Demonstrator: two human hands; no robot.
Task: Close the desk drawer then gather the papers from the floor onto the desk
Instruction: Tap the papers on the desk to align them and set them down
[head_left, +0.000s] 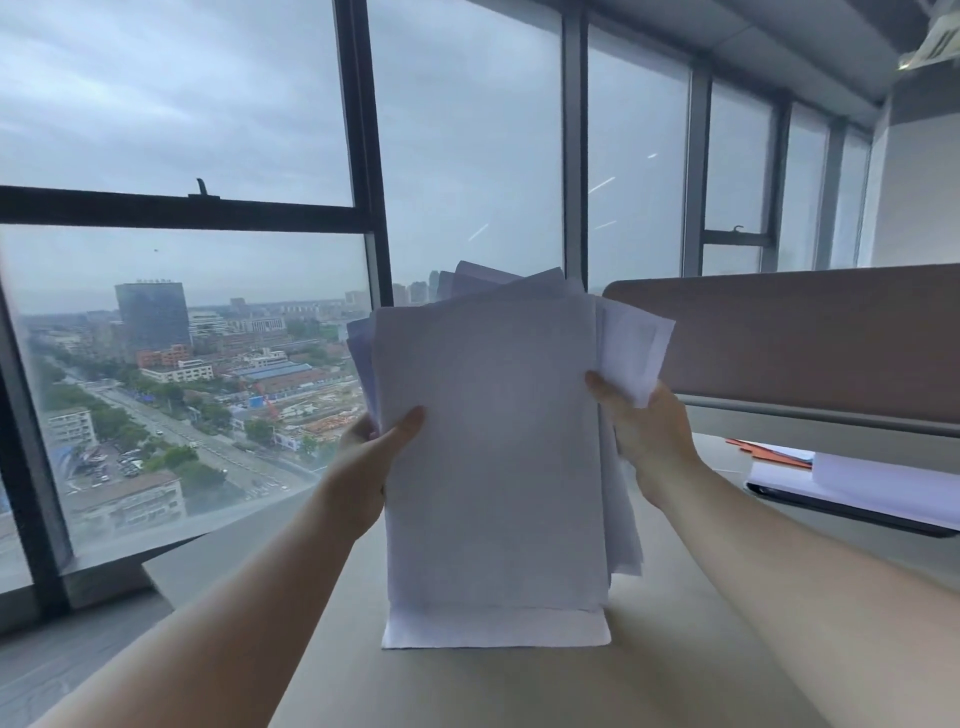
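Stack of papers (493, 457) upright, long axis vertical, bottom edge resting on the surface (675, 649). Left hand (371, 467) pinching the left edge, right hand (644, 431) pinching the right, both grips closed on the sheets at mid-height, equally near. Probably squaring the stack before laying it flat. Drawer out of view.
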